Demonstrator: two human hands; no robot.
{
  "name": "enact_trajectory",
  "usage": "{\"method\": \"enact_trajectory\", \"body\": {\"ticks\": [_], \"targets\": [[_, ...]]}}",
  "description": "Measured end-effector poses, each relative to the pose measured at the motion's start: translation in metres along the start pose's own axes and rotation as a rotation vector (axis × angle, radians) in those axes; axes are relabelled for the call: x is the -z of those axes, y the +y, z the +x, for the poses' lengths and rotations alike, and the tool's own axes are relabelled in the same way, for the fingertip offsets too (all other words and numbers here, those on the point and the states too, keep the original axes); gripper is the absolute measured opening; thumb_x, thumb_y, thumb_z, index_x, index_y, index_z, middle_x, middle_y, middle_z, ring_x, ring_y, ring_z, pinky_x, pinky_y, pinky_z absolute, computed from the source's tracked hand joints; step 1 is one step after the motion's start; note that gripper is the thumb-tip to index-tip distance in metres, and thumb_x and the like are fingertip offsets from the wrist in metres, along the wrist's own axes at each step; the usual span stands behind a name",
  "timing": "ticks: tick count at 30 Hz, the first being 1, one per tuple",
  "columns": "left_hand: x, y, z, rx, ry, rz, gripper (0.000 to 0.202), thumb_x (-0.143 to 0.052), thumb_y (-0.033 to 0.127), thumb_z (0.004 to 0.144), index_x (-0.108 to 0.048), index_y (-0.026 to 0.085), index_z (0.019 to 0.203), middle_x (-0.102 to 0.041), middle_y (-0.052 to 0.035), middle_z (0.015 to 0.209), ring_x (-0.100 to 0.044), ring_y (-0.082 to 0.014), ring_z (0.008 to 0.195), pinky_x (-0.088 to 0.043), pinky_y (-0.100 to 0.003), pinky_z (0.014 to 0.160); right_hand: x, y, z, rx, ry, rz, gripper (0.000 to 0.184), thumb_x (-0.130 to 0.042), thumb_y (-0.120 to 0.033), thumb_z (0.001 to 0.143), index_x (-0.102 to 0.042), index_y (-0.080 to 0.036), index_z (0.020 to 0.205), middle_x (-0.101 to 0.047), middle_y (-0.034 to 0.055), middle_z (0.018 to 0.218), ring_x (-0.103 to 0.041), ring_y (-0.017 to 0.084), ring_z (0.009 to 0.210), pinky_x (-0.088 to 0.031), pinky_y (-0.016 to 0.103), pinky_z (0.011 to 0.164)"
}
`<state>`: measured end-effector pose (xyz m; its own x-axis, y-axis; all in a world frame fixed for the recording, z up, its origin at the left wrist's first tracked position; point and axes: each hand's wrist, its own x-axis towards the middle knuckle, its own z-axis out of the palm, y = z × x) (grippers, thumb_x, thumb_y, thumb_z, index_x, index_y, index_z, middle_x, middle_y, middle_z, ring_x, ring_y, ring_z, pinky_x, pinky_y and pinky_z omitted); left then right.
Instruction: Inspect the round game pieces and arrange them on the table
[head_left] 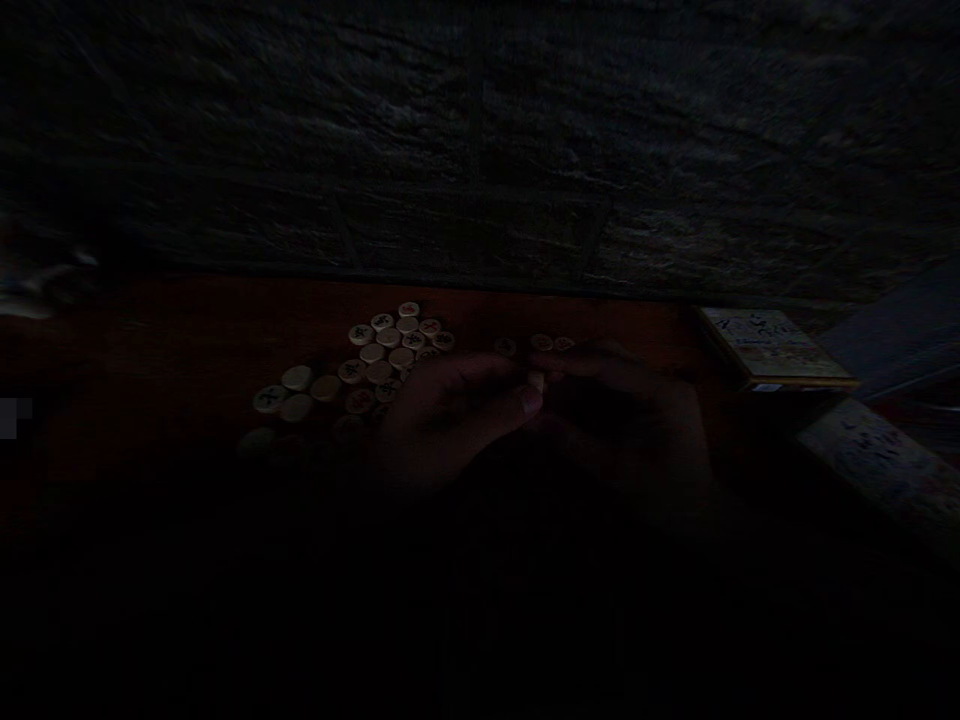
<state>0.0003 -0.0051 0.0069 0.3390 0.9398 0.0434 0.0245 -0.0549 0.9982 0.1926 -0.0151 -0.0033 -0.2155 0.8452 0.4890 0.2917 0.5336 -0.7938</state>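
Note:
The view is very dark. My left hand (454,415) is closed, its thumb and fingertips pressed on a small pale Chinese chess piece (536,381). My right hand (637,410) comes from the other side, and its bent fingertips meet the same piece. A cluster of round Chinese chess pieces (388,337) lies left of my hands, some with characters up, others showing blank faces. My left hand hides part of that cluster. Behind my hands sit a few more pieces (541,342) in a loose row.
The pieces lie on a reddish-brown wooden table (202,330) against a dark stone-textured wall (480,130). To the right is a flat printed box (776,345), with another patterned box or panel (877,460) below it. A pale object (37,285) at the far left is unclear.

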Motion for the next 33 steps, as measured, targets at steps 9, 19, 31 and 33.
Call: {"method": "enact_trajectory", "body": {"ticks": [9, 19, 31, 33], "targets": [[-0.0010, -0.0041, -0.0009, -0.023, -0.005, -0.082, 0.016, -0.077, 0.034, 0.088, -0.081, 0.022, 0.098, -0.081, -0.0026, 0.098, -0.076, -0.0204, 0.096, -0.058, -0.028, 0.083, 0.0003, -0.0006, -0.0012, 0.008, 0.021, 0.022, 0.036, -0.084, -0.015, 0.081, -0.079, -0.031, 0.113, -0.074, 0.0037, 0.110, -0.073, 0.022, 0.103, -0.060, 0.039, 0.092], [0.0000, -0.0019, 0.0002, -0.015, 0.002, -0.014, 0.014, -0.076, 0.033, 0.089, -0.080, 0.022, 0.098, -0.081, -0.0020, 0.096, -0.075, -0.0192, 0.091, -0.058, -0.026, 0.079, 0.0000, -0.0005, -0.0001, 0.000, 0.008, 0.014, 0.039, -0.084, -0.017, 0.081, -0.077, -0.028, 0.117, -0.074, 0.0053, 0.113, -0.072, 0.022, 0.108, -0.059, 0.038, 0.093], [-0.0036, -0.0011, -0.0005, 0.004, -0.018, -0.095, 0.016, -0.072, 0.034, 0.093, -0.079, 0.020, 0.097, -0.081, -0.0034, 0.100, -0.076, -0.0196, 0.099, -0.057, -0.025, 0.085, -0.0014, 0.0014, -0.0019, 0.037, 0.016, 0.020, 0.036, -0.082, -0.013, 0.082, -0.077, -0.025, 0.116, -0.072, 0.0056, 0.110, -0.072, 0.021, 0.104, -0.058, 0.036, 0.091], [-0.0026, -0.0020, -0.0005, -0.009, -0.009, -0.064, 0.015, -0.073, 0.034, 0.093, -0.080, 0.021, 0.098, -0.081, -0.0026, 0.103, -0.075, -0.0190, 0.101, -0.057, -0.024, 0.086, -0.0010, 0.0011, -0.0016, 0.025, 0.018, 0.018, 0.038, -0.083, -0.013, 0.082, -0.077, -0.026, 0.117, -0.072, 0.0058, 0.110, -0.071, 0.022, 0.104, -0.058, 0.037, 0.091]]}}
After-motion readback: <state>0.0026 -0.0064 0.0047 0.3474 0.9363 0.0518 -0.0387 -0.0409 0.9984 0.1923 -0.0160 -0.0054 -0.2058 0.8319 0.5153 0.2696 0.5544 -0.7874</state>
